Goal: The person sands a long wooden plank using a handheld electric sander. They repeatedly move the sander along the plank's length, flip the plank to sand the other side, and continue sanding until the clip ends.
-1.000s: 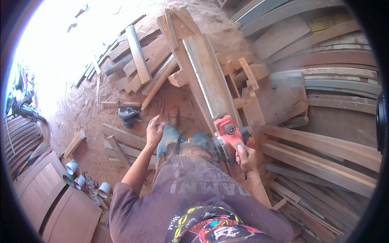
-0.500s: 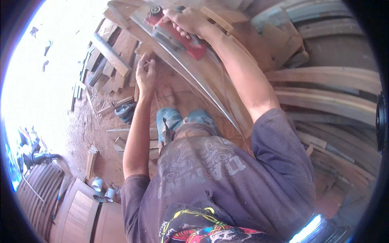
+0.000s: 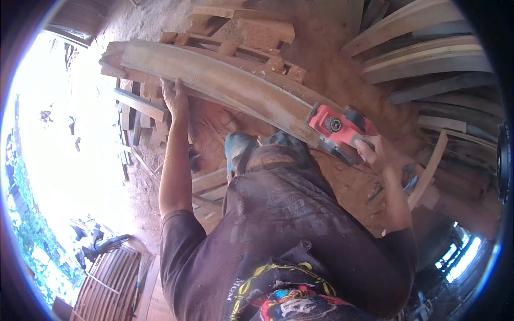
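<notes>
A long, slightly curved wooden plank (image 3: pixel 214 72) lies slanting across the view, from far left to nearer right. At its right end sits a red electric planer (image 3: pixel 333 124) with a round dark knob on top. My right hand (image 3: pixel 375 152) is closed round the planer's rear handle. Farther left, my left hand (image 3: pixel 174 96) reaches to the plank's near edge. Its fingers look stretched out and apart, with the tips at the wood; whether they press on it I cannot tell.
Blocks and offcuts (image 3: pixel 262 32) lie beyond the plank, with more scrap wood (image 3: pixel 140 104) on the left. Several curved timbers (image 3: pixel 428 53) are stacked at the right. A narrow strip of wood (image 3: pixel 428 171) stands slanted near my right forearm. Dusty ground (image 3: pixel 348 184) shows below.
My right hand and the planer have moved from the plank's far part to its right end, nearer me. The view has turned. My left hand has come to the plank's edge.
</notes>
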Demonstrator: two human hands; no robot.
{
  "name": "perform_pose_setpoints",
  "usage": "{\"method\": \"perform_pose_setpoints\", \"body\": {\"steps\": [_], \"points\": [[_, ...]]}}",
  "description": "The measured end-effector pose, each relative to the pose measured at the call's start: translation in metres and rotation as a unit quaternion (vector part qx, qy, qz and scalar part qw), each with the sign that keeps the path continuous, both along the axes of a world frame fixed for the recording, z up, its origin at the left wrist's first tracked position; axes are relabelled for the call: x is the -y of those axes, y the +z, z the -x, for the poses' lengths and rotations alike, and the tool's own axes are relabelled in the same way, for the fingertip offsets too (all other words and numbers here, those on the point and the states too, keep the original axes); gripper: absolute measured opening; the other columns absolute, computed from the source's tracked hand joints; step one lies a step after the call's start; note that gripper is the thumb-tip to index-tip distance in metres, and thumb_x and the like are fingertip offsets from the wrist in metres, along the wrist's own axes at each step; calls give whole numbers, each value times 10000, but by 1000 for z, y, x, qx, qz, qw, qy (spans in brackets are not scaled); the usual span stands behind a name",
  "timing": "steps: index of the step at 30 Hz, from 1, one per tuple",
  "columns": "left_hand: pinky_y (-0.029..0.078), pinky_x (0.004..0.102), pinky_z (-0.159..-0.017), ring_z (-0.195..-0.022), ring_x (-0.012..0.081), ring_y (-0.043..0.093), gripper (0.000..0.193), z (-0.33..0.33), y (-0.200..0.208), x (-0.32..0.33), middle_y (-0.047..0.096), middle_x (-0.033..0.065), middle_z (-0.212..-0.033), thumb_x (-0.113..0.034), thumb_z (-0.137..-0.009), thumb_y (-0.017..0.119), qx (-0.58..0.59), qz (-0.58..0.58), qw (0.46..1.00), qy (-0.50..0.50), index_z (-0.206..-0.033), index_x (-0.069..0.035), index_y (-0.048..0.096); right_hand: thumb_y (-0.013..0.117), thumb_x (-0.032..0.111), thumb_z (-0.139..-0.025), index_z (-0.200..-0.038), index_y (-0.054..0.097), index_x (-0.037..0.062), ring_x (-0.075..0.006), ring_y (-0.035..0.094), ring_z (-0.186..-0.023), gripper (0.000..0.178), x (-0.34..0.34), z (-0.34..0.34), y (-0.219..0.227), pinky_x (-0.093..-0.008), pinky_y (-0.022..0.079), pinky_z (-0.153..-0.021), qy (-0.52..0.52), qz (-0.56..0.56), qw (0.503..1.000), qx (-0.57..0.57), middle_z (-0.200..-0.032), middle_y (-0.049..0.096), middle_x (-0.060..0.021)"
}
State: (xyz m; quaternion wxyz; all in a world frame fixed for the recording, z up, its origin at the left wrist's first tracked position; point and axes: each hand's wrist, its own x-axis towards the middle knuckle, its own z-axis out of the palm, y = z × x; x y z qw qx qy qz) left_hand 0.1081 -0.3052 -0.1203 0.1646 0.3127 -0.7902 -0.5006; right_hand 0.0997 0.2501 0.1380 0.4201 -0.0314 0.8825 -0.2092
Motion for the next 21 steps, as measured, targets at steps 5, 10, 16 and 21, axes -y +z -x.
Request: {"method": "perform_pose_setpoints", "body": {"steps": [5, 10, 16, 21], "points": [[300, 449, -1256, -1511, 404, 404, 758, -3, -4, 10, 389, 306, -1645, -284, -1073, 604, 2, -9, 1000, -15, -1661, 51, 262, 554, 521, -989, -1182, 786, 74, -317, 754, -935, 540, 39, 16, 3, -417, 560, -845, -21, 28, 999, -5, -955, 771, -190], [296, 455, -1261, -1527, 419, 376, 737, -5, -5, 6, 402, 315, -1631, -243, -1065, 613, -13, 32, 999, -22, -1645, 71, 285, 561, 462, -1021, -1229, 772, 41, -201, 727, -906, 515, 98, 44, -39, -349, 541, -885, 27, 134, 989, -50, -939, 764, -144], [288, 452, -1270, -1530, 435, 361, 730, -6, -15, 1, 384, 329, -1625, -181, -1052, 616, -23, 70, 997, -15, -1648, 70, 277, 543, 560, -1008, -1137, 808, 87, -439, 745, -1046, 557, 250, 103, -53, -468, 556, -938, 42, 111, 993, -24, -1019, 779, -241], [295, 463, -1270, -1530, 452, 353, 725, -9, -7, -12, 326, 316, -1658, -140, -1048, 604, -39, -1, 999, 6, -1653, 61, 262, 527, 557, -1013, -1014, 806, 40, -443, 755, -994, 588, 388, 151, -88, -473, 555, -909, 114, 207, 966, -101, -913, 763, -268]]}}
